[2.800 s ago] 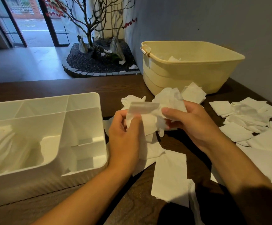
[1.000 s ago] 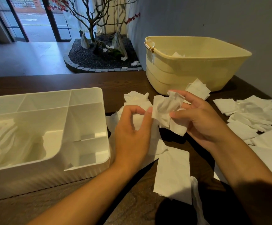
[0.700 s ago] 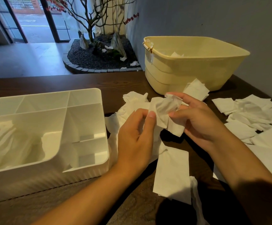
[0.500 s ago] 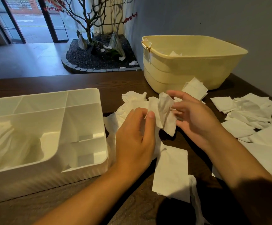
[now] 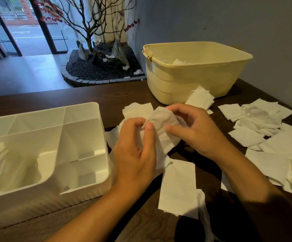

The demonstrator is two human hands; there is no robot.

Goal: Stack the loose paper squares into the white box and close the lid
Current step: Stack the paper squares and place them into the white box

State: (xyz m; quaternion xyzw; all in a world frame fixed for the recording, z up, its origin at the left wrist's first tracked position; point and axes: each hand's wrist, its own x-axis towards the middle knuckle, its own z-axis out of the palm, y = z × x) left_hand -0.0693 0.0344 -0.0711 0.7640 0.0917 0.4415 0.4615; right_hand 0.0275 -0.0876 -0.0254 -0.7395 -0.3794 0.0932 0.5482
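Right hand [image 5: 196, 130] regripped crumpled paper square [image 5: 162, 121]; left hand [image 5: 134, 152] pinching it, fingertips hidden.

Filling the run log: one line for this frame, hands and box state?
left hand: pinches crumpled paper square | right hand: pinches same square | white box: open | loose squares: on table

Both bare forearms reach in from the bottom edge and meet just right of the white plastic divided box [image 5: 82, 154]. The left hand [image 5: 134, 154], nearer that box, shows its back to the camera, its fingers curled and its thumb pressed against the crumpled white paper square [image 5: 162, 126]. The right hand [image 5: 194, 130], farther from the box, pinches the same paper between its thumb and bent fingers, wrist angled inward.
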